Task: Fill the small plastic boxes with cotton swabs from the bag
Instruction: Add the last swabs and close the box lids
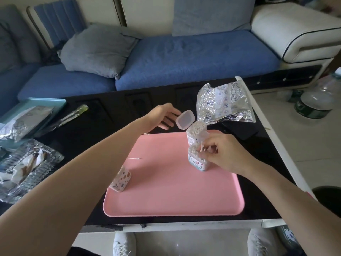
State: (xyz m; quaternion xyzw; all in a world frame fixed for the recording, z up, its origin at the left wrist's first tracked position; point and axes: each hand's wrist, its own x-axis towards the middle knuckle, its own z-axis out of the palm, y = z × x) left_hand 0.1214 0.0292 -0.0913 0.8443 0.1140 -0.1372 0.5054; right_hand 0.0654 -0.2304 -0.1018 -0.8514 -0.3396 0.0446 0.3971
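Observation:
Two small plastic boxes stand at the pink tray's (166, 196) far right. The farther box (196, 130) is packed with swabs and its hinged lid (185, 119) stands open. My left hand (162, 117) reaches toward that lid with fingers extended, close to it or touching it. The nearer box (196, 159) is also full of swabs. My right hand (221, 154) pinches a few cotton swabs (202, 147) over its opening. A third box (120, 179) with a dotted pattern lies tilted at the tray's left. One loose swab (133, 158) lies on the tray. The silver foil bag (224, 105) lies behind the boxes.
A teal tray (55, 103) with foil bags sits at the far left of the black table (88, 182), with clear plastic packaging (27, 169) in front of it. A blue sofa stands behind. A dark object (241, 129) lies under the bag.

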